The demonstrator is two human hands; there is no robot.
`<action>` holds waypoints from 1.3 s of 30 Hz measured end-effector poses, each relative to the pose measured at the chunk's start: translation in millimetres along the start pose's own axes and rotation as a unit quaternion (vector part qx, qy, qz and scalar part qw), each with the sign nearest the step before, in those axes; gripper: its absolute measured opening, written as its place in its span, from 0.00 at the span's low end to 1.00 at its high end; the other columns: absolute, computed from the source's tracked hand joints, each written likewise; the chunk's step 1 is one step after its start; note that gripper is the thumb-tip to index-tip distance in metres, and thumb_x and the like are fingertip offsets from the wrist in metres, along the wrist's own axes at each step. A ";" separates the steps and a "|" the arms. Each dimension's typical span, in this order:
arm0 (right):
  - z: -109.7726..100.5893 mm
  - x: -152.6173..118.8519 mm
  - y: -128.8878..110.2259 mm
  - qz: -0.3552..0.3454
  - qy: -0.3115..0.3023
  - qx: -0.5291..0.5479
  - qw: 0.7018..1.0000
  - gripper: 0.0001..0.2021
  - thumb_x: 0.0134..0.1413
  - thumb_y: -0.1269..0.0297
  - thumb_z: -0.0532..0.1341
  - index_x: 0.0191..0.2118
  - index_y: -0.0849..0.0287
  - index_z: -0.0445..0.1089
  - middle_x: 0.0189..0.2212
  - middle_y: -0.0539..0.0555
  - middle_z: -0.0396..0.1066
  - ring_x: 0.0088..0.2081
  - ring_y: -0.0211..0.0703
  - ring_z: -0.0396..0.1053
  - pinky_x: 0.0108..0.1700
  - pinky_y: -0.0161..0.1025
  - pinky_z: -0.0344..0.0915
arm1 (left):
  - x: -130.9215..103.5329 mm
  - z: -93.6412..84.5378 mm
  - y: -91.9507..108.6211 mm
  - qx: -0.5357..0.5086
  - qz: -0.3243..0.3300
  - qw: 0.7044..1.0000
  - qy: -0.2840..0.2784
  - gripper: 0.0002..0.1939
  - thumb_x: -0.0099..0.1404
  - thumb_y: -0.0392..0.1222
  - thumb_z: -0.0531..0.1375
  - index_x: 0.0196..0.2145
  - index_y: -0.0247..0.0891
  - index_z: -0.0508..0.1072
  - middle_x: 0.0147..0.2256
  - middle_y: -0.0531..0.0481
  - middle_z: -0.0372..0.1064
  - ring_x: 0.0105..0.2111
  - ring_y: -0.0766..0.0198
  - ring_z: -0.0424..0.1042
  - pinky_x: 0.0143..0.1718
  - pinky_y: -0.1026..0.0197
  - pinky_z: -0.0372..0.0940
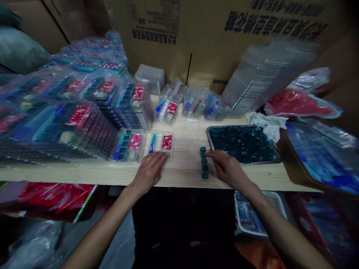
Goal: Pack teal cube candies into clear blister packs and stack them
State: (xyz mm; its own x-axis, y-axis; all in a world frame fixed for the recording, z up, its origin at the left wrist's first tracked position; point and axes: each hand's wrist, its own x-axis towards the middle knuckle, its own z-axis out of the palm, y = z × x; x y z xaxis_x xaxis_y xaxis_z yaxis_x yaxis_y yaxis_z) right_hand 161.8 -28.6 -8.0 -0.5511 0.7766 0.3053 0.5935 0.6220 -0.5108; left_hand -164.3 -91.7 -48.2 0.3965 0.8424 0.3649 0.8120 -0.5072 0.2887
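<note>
Dark green blocks point(205, 163) stand in a column running near to far in a clear case point(193, 164) on the pale wooden tabletop point(179, 173). The fingers of the right hand point(227, 168) are bent at the far end of that column, by its right side; whether they pinch a block or only touch one is too blurred to tell.

The left hand point(150, 170) lies over the near edge of another clear case point(159, 139), its fingers stretched forward and close together; whether they grip the rim cannot be told. That case holds a blue tool point(152, 143) at its left and a red packet point(167, 142) at its right. Just left of it sits a fuller case point(125, 147), with a blue tool, green blocks and a red packet.

Right of the column, a shallow tray point(211, 143) is heaped with dark green blocks, a white cloth point(267, 124) beside its far right corner. Tall stacks of filled cases point(92, 130) crowd the left, and nested clear plastic point(260, 76) leans at the far right, before a cardboard box point(207, 48).
</note>
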 end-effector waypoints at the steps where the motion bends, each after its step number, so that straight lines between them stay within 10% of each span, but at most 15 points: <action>1: 2.9 -17.7 -0.2 -0.002 0.001 -0.014 1.000 0.26 0.50 0.81 0.52 0.54 0.59 0.70 0.49 0.60 0.73 0.52 0.50 0.70 0.53 0.52 0.69 | 2.4 1.7 1.3 0.011 -0.006 1.000 -0.013 0.38 0.52 0.21 0.51 0.62 0.33 0.62 0.58 0.35 0.65 0.61 0.48 0.61 0.59 0.41 0.61; 5: 18.3 -64.4 -9.7 0.004 -0.027 -0.023 0.999 0.36 0.51 0.82 0.51 0.67 0.59 0.55 0.60 0.64 0.62 0.62 0.52 0.60 0.60 0.58 0.64 | 9.1 2.8 5.9 0.032 -0.018 0.998 -0.051 0.36 0.52 0.23 0.54 0.59 0.35 0.66 0.57 0.36 0.67 0.59 0.45 0.62 0.58 0.40 0.61; 9: 21.1 -74.6 -13.6 0.024 0.005 0.002 1.000 0.40 0.52 0.82 0.50 0.70 0.55 0.45 0.65 0.63 0.56 0.66 0.51 0.55 0.63 0.60 0.61 | 13.2 2.2 31.4 0.014 0.008 0.999 0.028 0.37 0.56 0.24 0.54 0.63 0.39 0.61 0.58 0.38 0.66 0.60 0.46 0.62 0.58 0.40 0.60; 16: 28.6 -88.9 -15.3 0.022 0.003 0.013 1.000 0.33 0.46 0.86 0.50 0.58 0.58 0.65 0.58 0.63 0.64 0.61 0.52 0.60 0.60 0.60 0.63 | 11.7 41.6 114.1 -0.004 0.091 0.995 -0.030 0.23 0.66 0.38 0.58 0.58 0.34 0.65 0.57 0.36 0.67 0.59 0.46 0.63 0.57 0.42 0.59; 21: 29.1 -98.7 -12.7 0.026 0.043 0.037 0.998 0.36 0.48 0.84 0.49 0.63 0.52 0.58 0.57 0.60 0.63 0.59 0.51 0.61 0.59 0.60 0.64 | 1.3 53.3 116.0 -0.009 0.098 0.995 0.036 0.12 0.66 0.29 0.52 0.43 0.36 0.73 0.41 0.42 0.76 0.42 0.54 0.72 0.50 0.48 0.63; 27: 27.4 -68.4 -2.0 0.101 0.049 0.139 0.984 0.33 0.57 0.73 0.55 0.68 0.51 0.49 0.65 0.61 0.54 0.65 0.54 0.54 0.64 0.62 0.54 | 17.7 17.2 107.7 -0.179 0.016 0.974 0.135 0.10 0.67 0.31 0.53 0.41 0.40 0.72 0.39 0.44 0.74 0.41 0.58 0.71 0.45 0.53 0.63; 30: 38.4 -33.6 -9.9 0.223 0.082 0.372 0.897 0.36 0.57 0.61 0.62 0.67 0.48 0.46 0.60 0.62 0.61 0.57 0.51 0.66 0.57 0.55 0.64 | 32.0 4.5 103.9 -0.325 -0.151 0.909 0.214 0.02 0.68 0.37 0.56 0.37 0.40 0.70 0.35 0.48 0.70 0.37 0.62 0.70 0.40 0.59 0.63; 35: 70.8 35.4 -42.3 0.303 0.054 0.676 0.670 0.32 0.43 0.59 0.71 0.54 0.49 0.58 0.45 0.53 0.73 0.46 0.47 0.74 0.46 0.45 0.68 | 49.4 5.1 94.7 -0.537 -0.347 0.688 0.344 0.10 0.63 0.44 0.64 0.37 0.39 0.69 0.32 0.55 0.69 0.34 0.68 0.68 0.40 0.65 0.62; 37: 81.4 64.0 -49.4 0.292 0.054 0.713 0.635 0.28 0.40 0.61 0.72 0.48 0.51 0.62 0.36 0.49 0.74 0.38 0.44 0.75 0.42 0.42 0.68 | 49.4 6.8 89.2 -0.568 -0.352 0.648 0.365 0.12 0.61 0.46 0.65 0.39 0.38 0.70 0.36 0.53 0.71 0.38 0.66 0.70 0.45 0.63 0.62; 39: 88.2 93.9 -48.9 0.281 0.054 0.690 0.665 0.25 0.39 0.63 0.69 0.46 0.54 0.63 0.28 0.45 0.70 0.28 0.38 0.70 0.36 0.39 0.66 | 41.8 7.4 83.9 -0.574 -0.370 0.639 0.352 0.16 0.61 0.48 0.65 0.43 0.38 0.71 0.41 0.50 0.72 0.42 0.65 0.71 0.49 0.61 0.62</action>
State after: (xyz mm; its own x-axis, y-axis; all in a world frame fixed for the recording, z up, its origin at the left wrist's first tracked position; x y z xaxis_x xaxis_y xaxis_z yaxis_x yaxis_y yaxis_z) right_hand 29.3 5.1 -25.2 -0.3794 0.8969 -0.2273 -0.4561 -0.3951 -0.7974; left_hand -76.4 -97.7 -15.2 -0.5343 0.8433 -0.0571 -0.3456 -0.1563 0.9253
